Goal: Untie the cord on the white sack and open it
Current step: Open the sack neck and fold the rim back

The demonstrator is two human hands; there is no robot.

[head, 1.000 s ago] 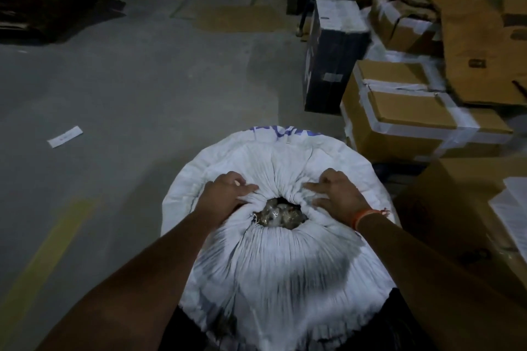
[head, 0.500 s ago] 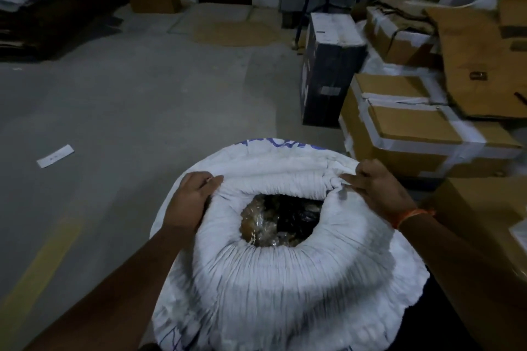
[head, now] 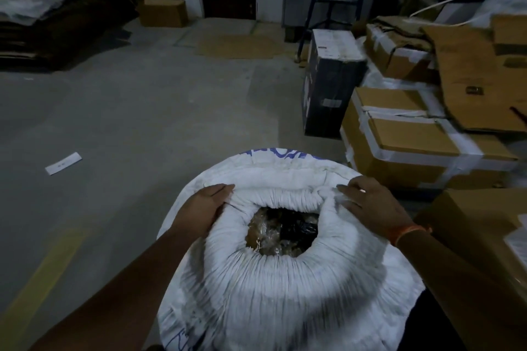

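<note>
Fingers of the left hand point(head: 204, 208) and right hand point(head: 370, 205) curl over the white sack's point(head: 285, 288) gathered rim, gripping opposite sides; its mouth gapes, standing on the floor point(head: 142, 122).

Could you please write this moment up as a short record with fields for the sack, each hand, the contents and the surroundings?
sack: white sack, upright on the floor, mouth gathered but open
left hand: left hand grips the left side of the rim
right hand: right hand grips the right side of the rim
contents: clear and dark plastic-wrapped packets, details unclear
cord: not discernible
surroundings: taped cardboard boxes to the right; paper slip on the floor
</note>
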